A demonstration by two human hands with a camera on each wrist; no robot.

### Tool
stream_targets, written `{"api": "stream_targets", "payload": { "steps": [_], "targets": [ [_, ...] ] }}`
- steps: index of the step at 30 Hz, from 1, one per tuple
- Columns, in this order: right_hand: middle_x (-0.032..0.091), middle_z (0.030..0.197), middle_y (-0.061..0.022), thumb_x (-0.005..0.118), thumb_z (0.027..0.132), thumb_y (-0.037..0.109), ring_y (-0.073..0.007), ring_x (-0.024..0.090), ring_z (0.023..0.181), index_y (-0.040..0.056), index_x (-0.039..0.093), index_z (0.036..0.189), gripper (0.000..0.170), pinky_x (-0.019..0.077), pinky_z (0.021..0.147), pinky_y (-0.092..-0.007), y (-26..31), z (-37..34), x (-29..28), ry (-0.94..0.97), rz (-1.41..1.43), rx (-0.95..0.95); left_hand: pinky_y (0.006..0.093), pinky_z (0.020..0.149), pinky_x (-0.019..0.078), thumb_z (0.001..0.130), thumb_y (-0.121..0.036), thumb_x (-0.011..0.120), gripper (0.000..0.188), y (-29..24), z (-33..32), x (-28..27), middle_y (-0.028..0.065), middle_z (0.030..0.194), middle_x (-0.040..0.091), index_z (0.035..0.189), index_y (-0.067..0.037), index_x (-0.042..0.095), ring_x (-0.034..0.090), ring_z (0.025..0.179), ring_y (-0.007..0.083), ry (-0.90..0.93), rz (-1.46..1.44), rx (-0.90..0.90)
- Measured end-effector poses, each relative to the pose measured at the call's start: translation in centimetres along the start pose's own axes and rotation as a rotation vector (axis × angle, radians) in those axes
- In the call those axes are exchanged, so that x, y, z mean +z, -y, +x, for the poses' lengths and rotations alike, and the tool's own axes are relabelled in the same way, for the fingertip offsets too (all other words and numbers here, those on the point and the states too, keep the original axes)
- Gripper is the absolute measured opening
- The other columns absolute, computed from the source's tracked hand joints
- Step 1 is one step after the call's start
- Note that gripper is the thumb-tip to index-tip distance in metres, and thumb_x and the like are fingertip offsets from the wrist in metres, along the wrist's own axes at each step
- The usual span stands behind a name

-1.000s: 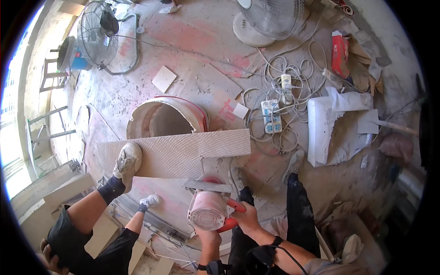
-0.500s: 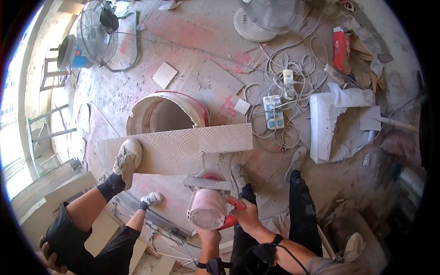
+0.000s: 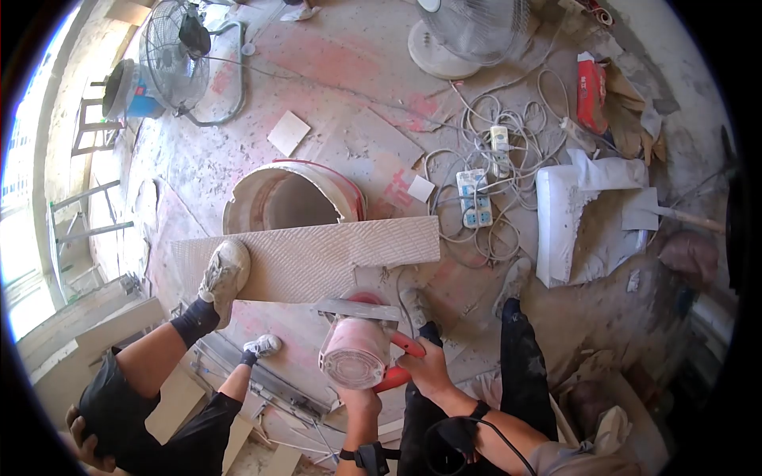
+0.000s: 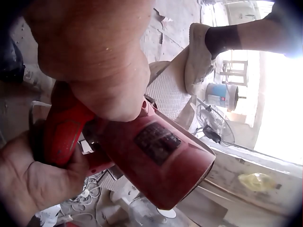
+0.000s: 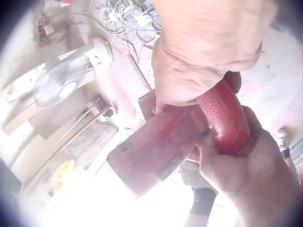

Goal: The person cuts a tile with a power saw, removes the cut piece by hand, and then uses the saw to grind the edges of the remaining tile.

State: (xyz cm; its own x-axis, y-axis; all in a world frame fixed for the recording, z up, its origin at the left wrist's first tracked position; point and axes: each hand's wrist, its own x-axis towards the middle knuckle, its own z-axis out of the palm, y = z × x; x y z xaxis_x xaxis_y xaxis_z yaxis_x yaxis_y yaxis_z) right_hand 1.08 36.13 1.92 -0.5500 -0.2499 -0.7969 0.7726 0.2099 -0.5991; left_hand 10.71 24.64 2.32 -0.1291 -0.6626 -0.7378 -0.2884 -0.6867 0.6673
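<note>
Gripping a dusty pink-red power saw (image 3: 355,353) with both hands, just short of a pale, ripple-textured slab (image 3: 305,262)

Two hands share the one tool: the left hand (image 3: 361,402) and the right hand (image 3: 425,371) both curl round its red plastic handle (image 3: 409,343), so neither is free. What everything turns on is the slab's place: it lies at eleven o'clock from the hands, beyond the saw, with its long axis running nearly nine to three, crosswise to the reach. In the head view the right hand is the nearer to it. The saw's flat grey metal base plate (image 3: 359,310) sits just beside the slab's near edge, by the step where the slab narrows toward three o'clock; whether any part touches, I cannot tell.

Counting outward: one slab; one dusty pale laced shoe (image 3: 225,271) planted on it at ten o'clock, worn by another person; one round cream-and-red bucket (image 3: 238,208) at eleven, its near side behind the slab. Two small square pale tiles lie loose, one (image 3: 289,133) between eleven and twelve, one (image 3: 421,189) at twelve. Two power strips lie among tangled pale cables near one o'clock: one white-and-blue strip (image 3: 474,208), one cream strip (image 3: 499,151). Two fans stand farthest: a black wire-caged fan (image 3: 171,59) at eleven, a white round-based fan (image 3: 440,54) past twelve.
</note>
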Motion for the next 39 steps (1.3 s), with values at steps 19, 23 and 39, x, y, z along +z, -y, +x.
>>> {"api": "stream_targets", "payload": {
  "steps": [19,23,39],
  "targets": [
    [0.054,0.072,-0.0019,0.067,0.076,0.012,-0.0106,0.049,0.069,0.0015,0.059,0.080,0.013,0.0437,0.064,-0.0293,1.3,-0.4,-0.5,0.014,-0.048,0.003,0.0409,0.074,0.0581,0.090,-0.020,0.069,0.039,1.1,-0.2,-1.3,0.0042,0.111,0.061,0.125,-0.011,0.055,0.064,0.091,0.0215,0.011,-0.007,0.013],
    [0.055,0.073,-0.0023,0.067,0.077,0.013,-0.0104,0.049,0.071,0.0010,0.060,0.081,0.015,0.0441,0.064,-0.0295,1.8,0.0,-0.4,0.032,-0.057,0.039,0.0387,0.072,0.0569,0.089,-0.022,0.070,0.041,-1.4,-0.9,1.5,0.0037,0.111,0.061,0.126,-0.012,0.056,0.063,0.090,0.0203,0.029,0.011,-0.030],
    [0.058,0.077,-0.0009,0.070,0.077,0.011,-0.0087,0.052,0.073,0.0010,0.063,0.085,0.015,0.0461,0.067,-0.0274,1.2,-2.6,-2.4,0.040,0.009,0.062,0.0348,0.089,0.0544,0.099,-0.021,0.057,0.040,-0.5,-4.4,1.2,0.0076,0.123,0.062,0.135,-0.004,0.052,0.063,0.107,0.0192,0.041,0.095,0.068]
  ]
}}
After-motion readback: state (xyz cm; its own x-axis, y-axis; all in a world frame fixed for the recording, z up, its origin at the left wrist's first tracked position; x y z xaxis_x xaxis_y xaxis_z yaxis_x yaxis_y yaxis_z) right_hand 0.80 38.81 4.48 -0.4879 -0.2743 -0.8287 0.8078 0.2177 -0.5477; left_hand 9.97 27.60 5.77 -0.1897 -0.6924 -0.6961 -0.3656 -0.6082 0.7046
